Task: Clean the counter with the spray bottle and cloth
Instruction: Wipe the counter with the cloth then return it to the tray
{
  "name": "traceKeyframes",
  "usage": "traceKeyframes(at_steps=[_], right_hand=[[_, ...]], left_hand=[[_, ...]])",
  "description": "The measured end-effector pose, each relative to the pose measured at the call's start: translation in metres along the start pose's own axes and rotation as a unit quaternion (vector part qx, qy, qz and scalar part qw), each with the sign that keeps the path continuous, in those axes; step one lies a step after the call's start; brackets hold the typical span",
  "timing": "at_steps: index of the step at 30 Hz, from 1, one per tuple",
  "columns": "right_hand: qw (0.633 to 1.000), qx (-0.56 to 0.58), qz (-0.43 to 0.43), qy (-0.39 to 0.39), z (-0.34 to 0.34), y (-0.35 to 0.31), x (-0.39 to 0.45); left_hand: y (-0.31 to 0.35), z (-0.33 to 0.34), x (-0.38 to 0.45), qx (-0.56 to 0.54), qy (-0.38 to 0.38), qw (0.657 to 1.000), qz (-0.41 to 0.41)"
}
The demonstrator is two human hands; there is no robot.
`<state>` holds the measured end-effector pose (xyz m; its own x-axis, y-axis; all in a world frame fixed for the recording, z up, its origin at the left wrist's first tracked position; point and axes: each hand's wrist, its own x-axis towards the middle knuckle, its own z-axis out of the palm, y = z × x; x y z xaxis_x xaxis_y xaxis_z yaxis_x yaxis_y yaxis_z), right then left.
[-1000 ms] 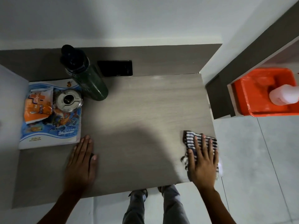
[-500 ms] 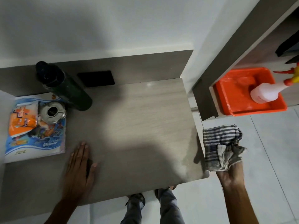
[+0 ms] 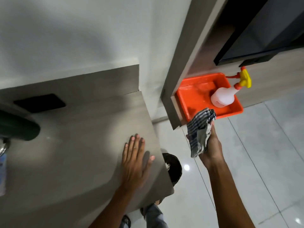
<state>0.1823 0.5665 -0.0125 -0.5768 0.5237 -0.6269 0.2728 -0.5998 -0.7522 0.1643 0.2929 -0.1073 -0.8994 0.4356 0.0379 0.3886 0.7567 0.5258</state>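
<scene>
The grey wood-grain counter fills the left half of the view. My left hand lies flat on it near its right front edge, fingers spread, holding nothing. My right hand is off the counter, above the floor, gripping a bunched blue-and-white striped cloth. The cloth's top reaches the front rim of an orange tray on a low shelf to the right. A white spray bottle with a yellow and red trigger head stands in that tray.
A dark green bottle stands at the counter's left edge, and a black rectangular plate sits in the back panel. A dark round bin is on the floor under the counter's right edge. Glossy white tiles cover the floor.
My right hand lifted the cloth off the counter and carried it right and forward to the orange tray. My left hand slid right along the counter. My view turned right.
</scene>
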Motion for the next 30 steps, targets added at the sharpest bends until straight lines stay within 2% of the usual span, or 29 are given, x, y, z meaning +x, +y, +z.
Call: traceKeyframes(at_steps=[2,5,8,10,13,15,18,19,20,21,23,24,27,29,30], right_hand=[[0.999,-0.024,-0.029,-0.029,0.003,-0.033,0.027],[0.991,-0.107,-0.053,-0.056,0.011,-0.077,0.062],[0.989,-0.125,0.004,-0.078,0.008,-0.099,0.091],[0.988,-0.131,0.012,-0.084,0.003,-0.106,0.103],[0.989,-0.130,-0.034,-0.065,-0.001,-0.107,0.120],[0.975,-0.189,-0.107,-0.047,0.005,-0.105,0.131],[0.905,-0.372,-0.203,-0.025,0.019,-0.101,0.148],[0.889,-0.407,-0.206,-0.041,0.022,-0.099,0.155],[0.854,-0.471,-0.212,-0.067,0.023,-0.096,0.167],[0.782,-0.573,-0.220,-0.112,0.026,-0.090,0.176],[0.610,-0.751,-0.186,-0.174,0.027,-0.073,0.193],[0.583,-0.777,-0.160,-0.176,0.028,-0.066,0.196],[0.600,-0.773,-0.148,-0.146,0.027,-0.059,0.198],[0.624,-0.750,-0.170,-0.137,0.025,-0.061,0.192],[0.649,-0.727,-0.185,-0.127,0.025,-0.062,0.186]], left_hand=[[0.017,0.017,0.011,0.022,-0.018,1.000,0.004],[0.025,0.030,0.017,0.136,-0.061,0.989,-0.005],[0.020,0.039,0.015,0.182,-0.049,0.982,-0.002],[0.016,0.043,0.013,0.194,-0.028,0.981,0.006],[0.016,0.047,0.013,0.210,-0.014,0.978,0.004],[0.016,0.047,0.013,0.205,-0.014,0.979,0.003],[0.014,0.049,0.013,0.192,0.003,0.981,0.008],[0.014,0.050,0.013,0.187,0.013,0.982,0.009],[0.015,0.051,0.013,0.182,0.021,0.983,0.011],[0.014,0.052,0.012,0.179,0.026,0.983,0.011],[0.014,0.052,0.013,0.177,0.018,0.984,0.007],[0.013,0.052,0.013,0.174,0.012,0.985,0.005],[0.012,0.053,0.013,0.169,0.004,0.986,-0.001],[0.013,0.053,0.013,0.172,0.005,0.985,0.002],[0.013,0.052,0.014,0.174,0.009,0.985,0.008]])
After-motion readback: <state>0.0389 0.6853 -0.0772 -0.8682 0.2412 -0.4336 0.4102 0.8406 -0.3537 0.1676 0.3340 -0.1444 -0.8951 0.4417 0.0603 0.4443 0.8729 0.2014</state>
